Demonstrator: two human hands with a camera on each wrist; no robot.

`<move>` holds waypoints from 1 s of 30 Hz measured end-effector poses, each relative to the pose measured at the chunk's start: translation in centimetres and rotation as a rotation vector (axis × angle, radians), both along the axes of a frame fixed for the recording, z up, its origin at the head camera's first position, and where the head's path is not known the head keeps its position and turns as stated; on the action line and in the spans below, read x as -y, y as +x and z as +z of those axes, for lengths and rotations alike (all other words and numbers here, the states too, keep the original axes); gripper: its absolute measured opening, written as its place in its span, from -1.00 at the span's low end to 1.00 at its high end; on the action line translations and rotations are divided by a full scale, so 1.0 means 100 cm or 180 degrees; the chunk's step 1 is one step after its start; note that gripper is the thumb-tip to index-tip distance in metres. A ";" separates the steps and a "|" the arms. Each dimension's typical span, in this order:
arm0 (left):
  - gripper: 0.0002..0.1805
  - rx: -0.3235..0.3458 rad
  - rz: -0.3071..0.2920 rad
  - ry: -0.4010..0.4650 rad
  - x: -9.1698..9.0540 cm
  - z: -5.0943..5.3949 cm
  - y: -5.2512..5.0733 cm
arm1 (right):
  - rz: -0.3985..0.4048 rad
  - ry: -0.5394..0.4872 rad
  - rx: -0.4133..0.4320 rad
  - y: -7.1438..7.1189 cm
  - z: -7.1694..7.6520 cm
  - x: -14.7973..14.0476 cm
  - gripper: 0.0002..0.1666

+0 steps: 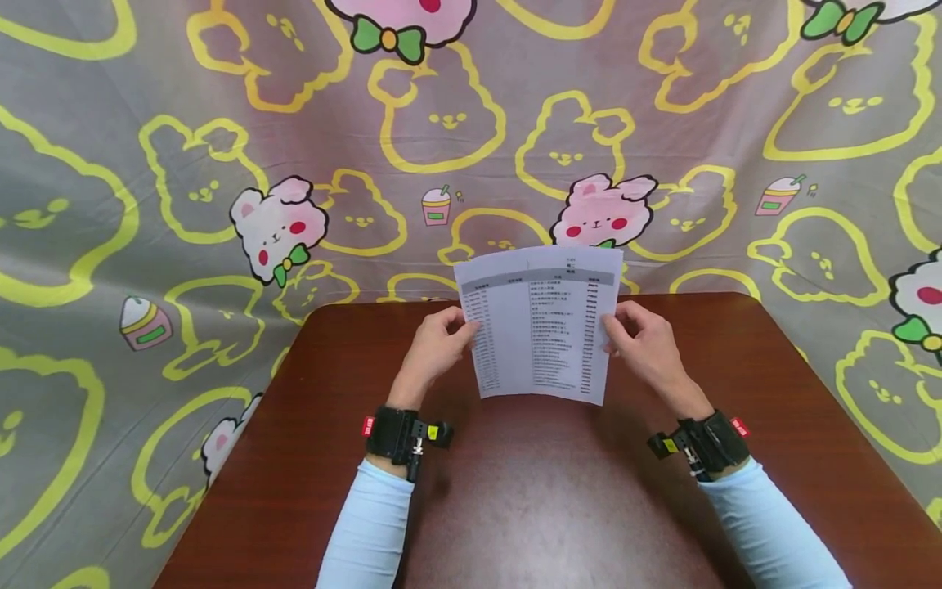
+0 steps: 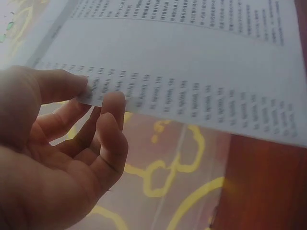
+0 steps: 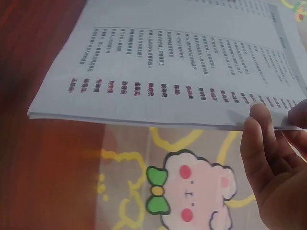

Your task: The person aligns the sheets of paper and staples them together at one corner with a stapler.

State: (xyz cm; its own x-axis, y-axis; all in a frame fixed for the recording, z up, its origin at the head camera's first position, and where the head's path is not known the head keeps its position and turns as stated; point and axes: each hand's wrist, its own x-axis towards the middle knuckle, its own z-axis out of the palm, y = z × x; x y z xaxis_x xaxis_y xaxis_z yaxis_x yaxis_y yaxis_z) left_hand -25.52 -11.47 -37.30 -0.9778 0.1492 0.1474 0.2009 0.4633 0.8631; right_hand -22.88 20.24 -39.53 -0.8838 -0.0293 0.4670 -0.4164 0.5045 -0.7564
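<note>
Printed sheets of paper (image 1: 545, 335) are held up above the table, facing me, with a grey header band and columns of small text. My left hand (image 1: 434, 348) pinches the left edge between thumb and fingers. On the opposite edge, my right hand (image 1: 651, 343) pinches with its thumb in front. The left wrist view shows the left thumb on the printed face of the paper (image 2: 158, 62), other fingers loosely curled below the edge. Layered edges of the paper (image 3: 144, 57) show in the right wrist view, so more than one sheet is there; some text is reddish.
A dark reddish-brown table (image 1: 530, 491) spreads beneath the hands. Behind it hangs a grey curtain (image 1: 456, 98) with yellow outlines and cartoon bunnies. Each wrist wears a black strap with a small camera (image 1: 397, 438), over light blue sleeves (image 1: 368, 523).
</note>
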 end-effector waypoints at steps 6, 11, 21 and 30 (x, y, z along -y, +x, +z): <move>-0.78 0.0024 -0.0034 -0.0052 0.001 -0.001 0.003 | 0.0040 0.0012 0.0058 0.001 -0.006 0.003 -0.71; -0.80 0.0129 -0.0051 -0.0095 0.001 -0.010 0.003 | 0.0029 0.0064 0.0233 0.002 -0.016 0.006 -0.73; -0.81 0.0025 -0.0038 0.0014 0.005 -0.005 0.007 | -0.0003 0.0043 0.0028 0.005 -0.010 0.005 -0.72; -0.81 0.0163 -0.0053 -0.0197 0.004 -0.019 0.005 | 0.0011 0.0114 0.0171 0.004 -0.019 0.004 -0.72</move>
State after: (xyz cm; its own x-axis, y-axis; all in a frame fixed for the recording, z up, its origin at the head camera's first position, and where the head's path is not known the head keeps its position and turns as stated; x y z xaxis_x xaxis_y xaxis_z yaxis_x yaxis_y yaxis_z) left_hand -25.00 -11.88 -39.20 -0.9811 0.1727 0.0873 0.1653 0.5132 0.8422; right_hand -22.44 19.86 -41.40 -0.9074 -0.0483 0.4176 -0.3776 0.5301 -0.7592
